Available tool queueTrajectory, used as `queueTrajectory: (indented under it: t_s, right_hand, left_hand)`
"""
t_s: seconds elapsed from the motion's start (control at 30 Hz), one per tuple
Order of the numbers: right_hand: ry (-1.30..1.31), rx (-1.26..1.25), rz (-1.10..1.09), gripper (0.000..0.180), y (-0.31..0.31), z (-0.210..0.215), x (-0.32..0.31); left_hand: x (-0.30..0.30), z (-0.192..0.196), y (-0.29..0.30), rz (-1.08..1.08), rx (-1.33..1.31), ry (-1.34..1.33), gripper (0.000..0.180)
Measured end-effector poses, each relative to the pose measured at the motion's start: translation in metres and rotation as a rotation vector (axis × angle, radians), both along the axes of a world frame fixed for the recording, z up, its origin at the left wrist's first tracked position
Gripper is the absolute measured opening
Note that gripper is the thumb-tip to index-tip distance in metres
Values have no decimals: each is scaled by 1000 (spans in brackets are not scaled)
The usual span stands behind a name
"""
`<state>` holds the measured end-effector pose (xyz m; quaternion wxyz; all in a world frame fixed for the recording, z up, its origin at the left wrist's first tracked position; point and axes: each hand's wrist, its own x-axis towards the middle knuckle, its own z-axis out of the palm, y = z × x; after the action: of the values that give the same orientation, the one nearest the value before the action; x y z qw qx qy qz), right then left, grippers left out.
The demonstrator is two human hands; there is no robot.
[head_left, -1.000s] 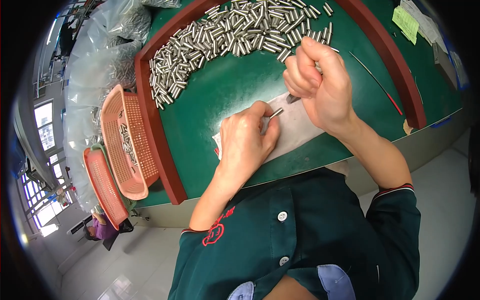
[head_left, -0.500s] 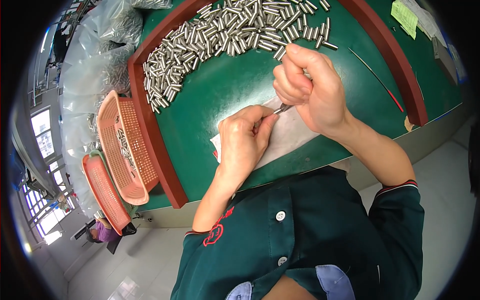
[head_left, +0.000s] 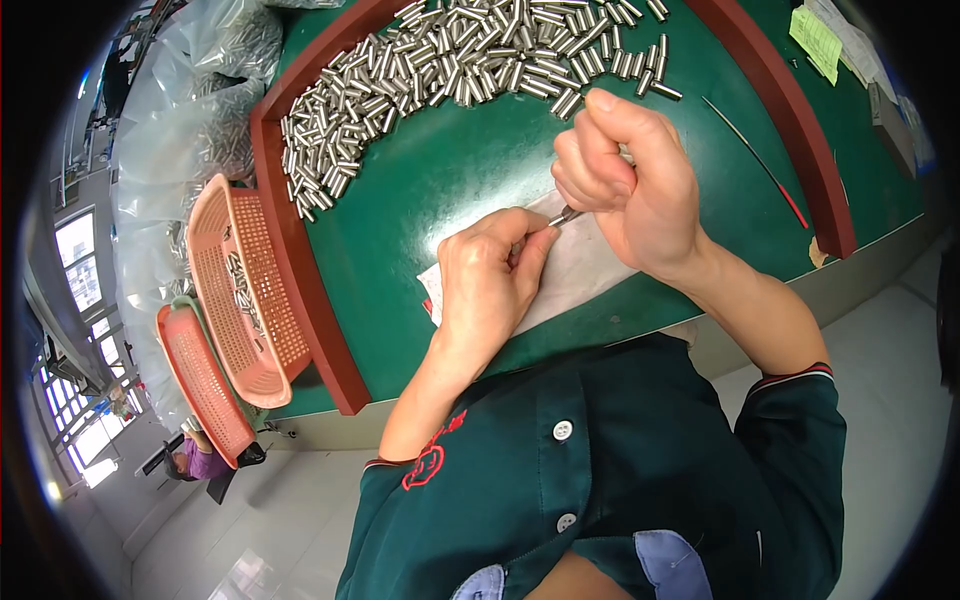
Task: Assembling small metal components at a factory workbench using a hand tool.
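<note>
My right hand (head_left: 640,190) is closed in a fist around a slim tool (head_left: 567,215). Its dark shaft and thin metal tip show below the fingers; the rest is hidden in the fist. My left hand (head_left: 482,275) is closed in a pinch, thumb against forefinger, right at the tool's tip. What those fingers hold is mostly covered. Both hands are over a pale cloth (head_left: 590,268) spread on the green tabletop (head_left: 375,270). Beyond them lies a large heap of small shiny metal cylinders (head_left: 465,65), some loose near my right fist.
A dark red wooden rim (head_left: 310,290) borders the work area. Right of my hands lies a thin rod with a red handle (head_left: 760,165). Outside the rim on the left are a peach basket (head_left: 270,290) with metal pieces, a pinkish-red basket (head_left: 205,385) and clear bags (head_left: 160,190). A person sits lower left.
The view has shifted slightly. Both hands keep nearly the same pose, with the tool's tip still at my left fingertips.
</note>
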<state>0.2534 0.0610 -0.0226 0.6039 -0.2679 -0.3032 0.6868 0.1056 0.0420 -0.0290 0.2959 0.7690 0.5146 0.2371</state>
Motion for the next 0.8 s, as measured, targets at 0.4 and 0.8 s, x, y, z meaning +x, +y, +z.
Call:
queueTrajectory:
  t_s: [0.4, 0.8]
  right_hand:
    - [-39, -11, -22, 45, -4, 0, -4]
    - [-189, 74, -151, 45, -12, -1, -13]
  left_hand:
    - [-1, -3, 0, -1, -13, -28, 7]
    - [-1, -2, 3, -3, -74, -68, 5]
